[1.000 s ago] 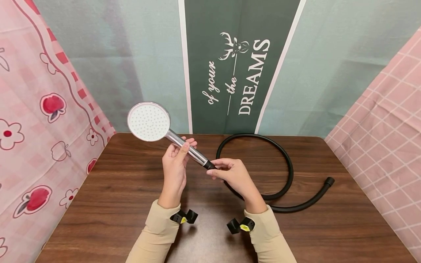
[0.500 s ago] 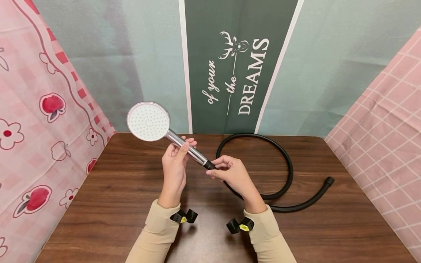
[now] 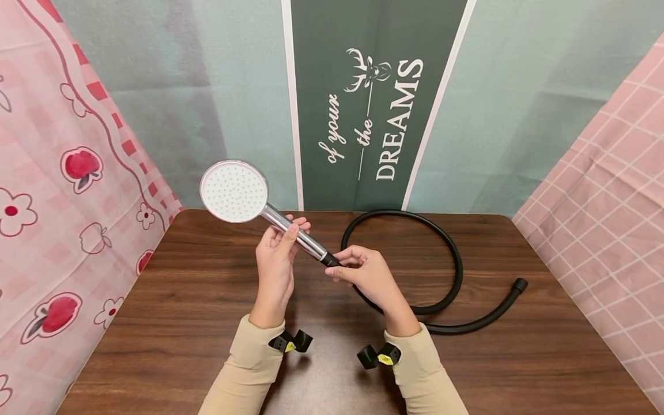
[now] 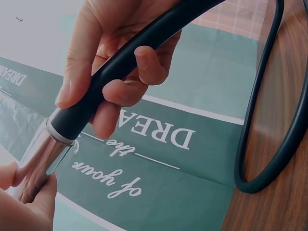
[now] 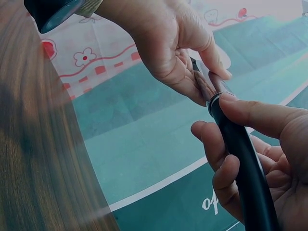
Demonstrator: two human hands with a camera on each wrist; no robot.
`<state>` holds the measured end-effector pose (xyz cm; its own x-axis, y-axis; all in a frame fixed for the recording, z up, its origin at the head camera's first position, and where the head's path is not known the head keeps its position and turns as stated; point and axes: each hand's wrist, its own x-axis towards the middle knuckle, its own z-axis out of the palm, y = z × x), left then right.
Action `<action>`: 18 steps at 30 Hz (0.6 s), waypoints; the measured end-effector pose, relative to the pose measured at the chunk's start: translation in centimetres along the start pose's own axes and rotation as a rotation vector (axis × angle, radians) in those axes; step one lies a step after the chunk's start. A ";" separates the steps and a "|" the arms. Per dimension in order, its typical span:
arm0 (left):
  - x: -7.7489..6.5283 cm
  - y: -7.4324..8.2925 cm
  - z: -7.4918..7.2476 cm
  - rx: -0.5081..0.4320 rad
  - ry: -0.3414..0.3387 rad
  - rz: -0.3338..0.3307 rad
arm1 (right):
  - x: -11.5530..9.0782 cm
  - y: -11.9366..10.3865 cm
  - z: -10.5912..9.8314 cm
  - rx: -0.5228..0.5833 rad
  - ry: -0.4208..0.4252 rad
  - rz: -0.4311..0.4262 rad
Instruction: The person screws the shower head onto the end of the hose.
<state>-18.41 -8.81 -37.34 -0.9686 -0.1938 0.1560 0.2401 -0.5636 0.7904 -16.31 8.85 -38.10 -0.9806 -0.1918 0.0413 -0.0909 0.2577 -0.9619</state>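
A chrome shower head (image 3: pixel 234 192) with a round white nozzle face is held tilted above the table, its face to the upper left. My left hand (image 3: pixel 276 259) grips its shiny handle (image 3: pixel 311 244), thumb on top. At the handle's lower end sits the black end of a shower hose (image 3: pixel 457 262), which my right hand (image 3: pixel 369 275) pinches between thumb and fingers. In the right wrist view the hose's black end (image 5: pixel 236 144) meets the chrome handle with a thin light ring at the joint. The threads inside are hidden.
Behind my right hand the hose lies in a loop on the brown wooden table (image 3: pixel 171 323). Its free end (image 3: pixel 519 286) points to the right. Green and pink printed cloths (image 3: pixel 249 86) stand around the back and sides. A small black camera is strapped to each sleeve.
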 end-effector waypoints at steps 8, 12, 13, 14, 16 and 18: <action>0.0 -0.1 0.0 -0.010 0.003 0.005 | 0.0 -0.2 0.1 -0.008 -0.004 0.011; 0.0 -0.1 0.0 -0.012 0.003 0.006 | 0.0 -0.2 0.1 -0.014 -0.004 0.014; 0.0 -0.1 0.0 -0.012 0.003 0.006 | 0.0 -0.2 0.1 -0.015 -0.004 0.015; 0.0 -0.1 0.0 -0.012 0.003 0.007 | 0.0 -0.2 0.1 -0.017 -0.004 0.015; 0.0 -0.1 0.0 -0.012 0.003 0.007 | 0.0 -0.2 0.1 -0.018 -0.004 0.015; 0.0 -0.1 0.0 -0.012 0.003 0.007 | 0.0 -0.3 0.1 -0.019 -0.004 0.015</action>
<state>-18.46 -8.72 -37.38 -0.9666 -0.2003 0.1600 0.2479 -0.5714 0.7823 -16.30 8.69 -37.86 -0.9812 -0.1911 0.0258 -0.0794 0.2781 -0.9573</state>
